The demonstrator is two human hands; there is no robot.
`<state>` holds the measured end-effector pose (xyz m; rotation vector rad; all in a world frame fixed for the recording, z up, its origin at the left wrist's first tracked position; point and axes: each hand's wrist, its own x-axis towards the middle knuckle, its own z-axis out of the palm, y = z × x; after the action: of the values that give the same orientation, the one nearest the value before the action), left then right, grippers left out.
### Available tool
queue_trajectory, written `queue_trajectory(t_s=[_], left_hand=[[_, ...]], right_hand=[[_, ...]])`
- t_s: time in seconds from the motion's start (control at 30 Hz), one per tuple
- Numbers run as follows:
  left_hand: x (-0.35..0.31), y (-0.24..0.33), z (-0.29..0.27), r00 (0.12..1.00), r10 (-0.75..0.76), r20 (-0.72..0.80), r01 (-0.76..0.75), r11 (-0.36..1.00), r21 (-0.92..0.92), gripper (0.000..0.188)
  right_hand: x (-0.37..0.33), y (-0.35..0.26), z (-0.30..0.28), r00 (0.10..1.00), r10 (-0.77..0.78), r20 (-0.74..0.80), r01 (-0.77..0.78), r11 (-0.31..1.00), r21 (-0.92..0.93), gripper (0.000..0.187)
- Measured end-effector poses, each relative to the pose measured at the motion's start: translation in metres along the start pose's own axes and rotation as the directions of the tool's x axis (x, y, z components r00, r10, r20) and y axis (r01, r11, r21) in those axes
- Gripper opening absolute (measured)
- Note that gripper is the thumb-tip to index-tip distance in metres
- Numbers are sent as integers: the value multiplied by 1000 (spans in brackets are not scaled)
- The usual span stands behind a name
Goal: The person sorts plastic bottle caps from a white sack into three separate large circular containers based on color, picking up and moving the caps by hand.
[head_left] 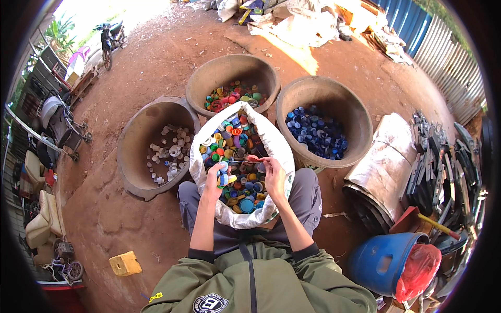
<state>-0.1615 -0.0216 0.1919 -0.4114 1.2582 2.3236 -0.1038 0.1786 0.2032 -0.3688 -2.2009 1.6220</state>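
Observation:
A white sack [279,151] with a rolled-down rim stands between my knees, full of mixed-colour plastic bottle caps [245,190]. Over its left side, my left hand [213,182] is closed around a few bottle caps [225,179], light blue, white and yellow. My right hand [275,176] is above the sack's right side, its thumb and fingers pinching a small red plastic piece [253,158]. That piece looks like a cap with a strip; its exact shape is too small to make out. Both hands are apart.
Three large brown tubs surround the sack: the left tub [130,141] holds white caps, the far tub [201,78] red, yellow and green ones, the right tub [360,125] blue ones. A blue barrel [373,261] and rolled sheeting [383,161] lie right. A yellow block [125,264] sits left.

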Motion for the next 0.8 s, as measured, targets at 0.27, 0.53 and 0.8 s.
queue_trajectory(t_s=[0.27,0.53,0.8], left_hand=[[3,-4,-14,963,221,-153,-116,855,506,13],[4,-12,-19,947,227,-227,-76,846,528,12],[3,-32,-2,978,81,-193,-31,968,248,20]], right_hand=[[0,-20,-3,964,260,53,-254,851,460,17],[14,-17,-23,986,-137,-94,127,986,-107,17],[98,-31,51,935,168,311,-293,860,417,23]])
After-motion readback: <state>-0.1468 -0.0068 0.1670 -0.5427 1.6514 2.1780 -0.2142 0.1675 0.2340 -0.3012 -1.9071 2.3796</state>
